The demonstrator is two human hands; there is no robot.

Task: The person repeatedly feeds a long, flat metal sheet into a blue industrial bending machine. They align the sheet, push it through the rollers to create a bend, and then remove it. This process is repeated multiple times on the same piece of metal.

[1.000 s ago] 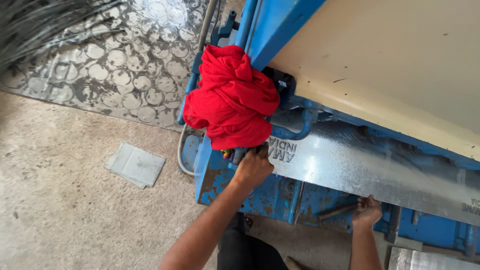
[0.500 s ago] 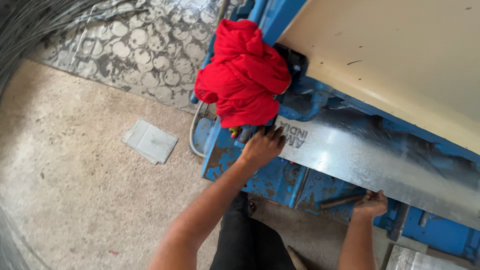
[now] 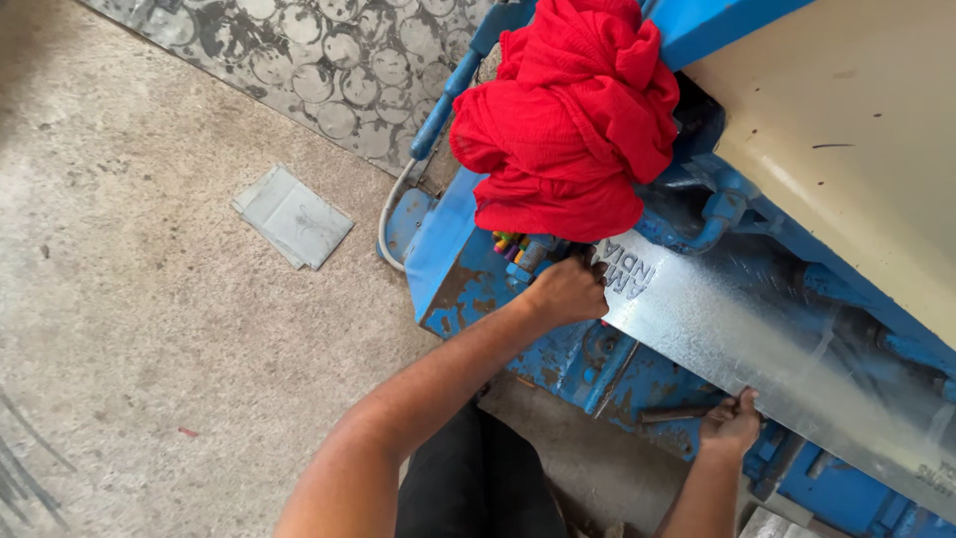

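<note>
Head view floor: bare grey concrete floor point(image 3: 149, 349), small grey metal offcut point(image 3: 293, 216) at ten o'clock.
Grip: left hand point(image 3: 566, 291) and right hand point(image 3: 730, 426) grasp the shiny galvanised steel sheet point(image 3: 757, 344).
Change: both hands stay put; view has shifted.

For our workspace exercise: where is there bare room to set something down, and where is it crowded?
Free: concrete floor left of the blue machine, below the folded grey sheet. Crowded: the metal sheet held by left hand and right hand, under the red cloth.

Floor: bare grey concrete point(image 3: 149, 349), lower left, stained. Patterned metal floor plate point(image 3: 329, 60) upper centre. Small grey sheet offcut point(image 3: 292, 216) left-centre. Daylight.
</note>
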